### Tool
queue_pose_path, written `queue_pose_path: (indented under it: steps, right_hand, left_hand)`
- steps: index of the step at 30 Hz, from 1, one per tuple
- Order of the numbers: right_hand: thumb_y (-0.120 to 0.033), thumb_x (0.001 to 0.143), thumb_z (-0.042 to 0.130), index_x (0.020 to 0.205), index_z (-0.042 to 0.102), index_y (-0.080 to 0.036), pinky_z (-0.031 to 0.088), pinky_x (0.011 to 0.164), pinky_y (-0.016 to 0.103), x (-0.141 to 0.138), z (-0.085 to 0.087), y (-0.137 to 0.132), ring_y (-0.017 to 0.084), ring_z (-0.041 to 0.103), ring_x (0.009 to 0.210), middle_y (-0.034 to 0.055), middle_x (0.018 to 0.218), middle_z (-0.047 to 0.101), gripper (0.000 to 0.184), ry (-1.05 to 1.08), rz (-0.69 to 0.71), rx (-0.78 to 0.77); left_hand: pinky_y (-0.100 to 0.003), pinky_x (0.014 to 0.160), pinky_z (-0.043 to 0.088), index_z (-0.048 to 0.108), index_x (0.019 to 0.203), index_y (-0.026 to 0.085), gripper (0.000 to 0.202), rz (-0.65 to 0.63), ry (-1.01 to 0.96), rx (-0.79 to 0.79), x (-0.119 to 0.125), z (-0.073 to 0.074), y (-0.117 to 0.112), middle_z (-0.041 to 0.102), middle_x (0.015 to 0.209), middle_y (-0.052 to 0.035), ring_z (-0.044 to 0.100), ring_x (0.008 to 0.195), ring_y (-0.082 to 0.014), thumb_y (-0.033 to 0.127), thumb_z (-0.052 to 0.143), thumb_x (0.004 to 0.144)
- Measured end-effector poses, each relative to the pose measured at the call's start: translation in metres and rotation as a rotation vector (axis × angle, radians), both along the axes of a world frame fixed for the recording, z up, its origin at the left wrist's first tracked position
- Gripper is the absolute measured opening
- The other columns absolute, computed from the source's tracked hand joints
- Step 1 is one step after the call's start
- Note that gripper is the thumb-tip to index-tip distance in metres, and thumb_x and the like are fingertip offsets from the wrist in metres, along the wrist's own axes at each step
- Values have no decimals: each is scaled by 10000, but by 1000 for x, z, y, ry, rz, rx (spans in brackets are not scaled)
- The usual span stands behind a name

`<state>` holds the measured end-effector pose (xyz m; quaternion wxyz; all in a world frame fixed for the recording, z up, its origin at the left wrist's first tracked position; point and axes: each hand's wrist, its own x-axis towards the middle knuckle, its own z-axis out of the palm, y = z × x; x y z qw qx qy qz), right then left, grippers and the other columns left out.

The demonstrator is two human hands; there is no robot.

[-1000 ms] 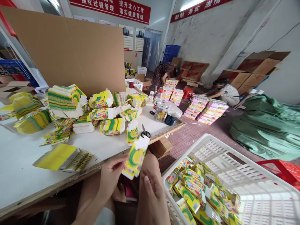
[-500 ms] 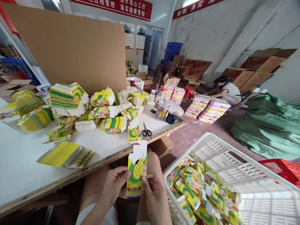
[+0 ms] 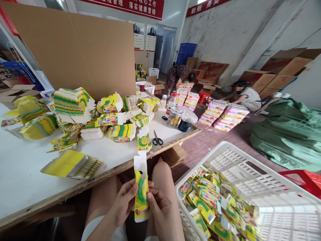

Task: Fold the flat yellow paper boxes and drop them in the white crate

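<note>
Above my lap I hold a small yellow and green printed carton [image 3: 141, 194], upright with its white top flaps standing up. My left hand [image 3: 126, 198] grips its left edge, thumb on the front. On the right edge, my right hand [image 3: 160, 204] pinches it between thumb and fingers. The carton's front looks narrow and its back is hidden. Just beyond it, a single flat carton [image 3: 144, 141] lies at the table's edge beside black-handled scissors [image 3: 157, 139]. Bundles of flat cartons [image 3: 121, 133] lie across the white table [image 3: 22, 170].
To my right stands a white plastic basket [image 3: 223, 147] holding many yellow cartons [image 3: 210, 201]. A bottle [image 3: 171, 103], a jar [image 3: 174, 117] and a dark cup [image 3: 184, 126] stand at the table's far corner. Two people bend near stacked pink boxes [image 3: 229, 117]. A cardboard sheet [image 3: 82, 53] stands behind the bundles.
The carton has gone from a wide front to a narrower shape between my hands and sits slightly lower. My right hand has shifted a little left.
</note>
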<state>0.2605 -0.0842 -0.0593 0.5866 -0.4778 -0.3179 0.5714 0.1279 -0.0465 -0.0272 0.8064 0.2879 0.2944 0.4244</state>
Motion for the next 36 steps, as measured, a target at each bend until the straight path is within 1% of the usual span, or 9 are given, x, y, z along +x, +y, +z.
queue_pose_path:
  steps: [7,13,16,18,20,28,32,34,36]
  right_hand:
    - [-546,807,713,707,657,-178,540,560,276,0,2,-5,200,637,601,47,653,689,386,-246,-74,30]
    - [-471,881,655,781,679,-175,563,578,268,9,3,-6,190,650,597,53,686,702,314,-485,-139,120]
    - [-379,896,658,1057,694,-176,610,749,310,15,14,-5,244,737,845,108,970,765,261,-522,-96,180]
    - [-326,900,656,1256,626,-204,583,919,347,19,22,-4,271,694,1106,124,1219,716,378,-525,-66,243]
    - [-293,901,654,1339,574,-230,555,985,352,22,28,-4,267,649,1202,112,1318,671,450,-543,-34,288]
    - [-321,949,587,1368,526,-256,553,939,302,36,33,-9,227,680,1108,69,1249,691,428,-614,148,267]
    - [-352,976,545,1091,670,-245,547,722,240,44,41,-7,183,698,793,21,902,727,201,-596,226,255]
    - [-352,985,527,928,696,-236,524,703,240,44,45,-4,183,679,771,17,822,704,213,-597,195,292]
    - [-339,984,534,925,707,-237,525,759,263,43,46,-2,201,684,845,37,884,718,209,-599,131,320]
  left_hand:
    - [-355,773,580,736,959,140,522,138,295,61,9,-6,-1,793,882,-115,734,876,-294,603,766,720]
    - [-352,741,573,420,1302,234,693,286,427,208,7,-9,-6,766,954,-82,741,862,-271,441,792,755]
    - [-373,779,566,291,1373,261,688,189,422,254,2,-3,-10,736,1082,-112,725,945,-274,401,711,847]
    - [-379,828,550,251,1406,273,670,90,409,292,-1,2,-11,713,1152,-123,693,1039,-279,380,665,890]
    - [-389,882,528,224,1438,282,683,19,388,318,-5,6,-12,690,1205,-131,656,1114,-284,373,645,909]
    - [-352,950,484,456,1312,289,404,-194,451,440,-22,15,-12,663,1201,-81,630,1089,-230,315,610,939]
    - [-316,861,492,525,1257,252,364,-289,407,431,-24,26,-12,668,1061,-57,636,972,-208,309,642,916]
    - [-298,803,484,556,1209,230,339,-294,394,429,-22,27,-13,661,1024,-60,628,921,-200,316,663,900]
    - [-303,797,480,524,1245,244,389,-270,385,416,-19,25,-14,659,1049,-69,627,910,-198,298,675,890]
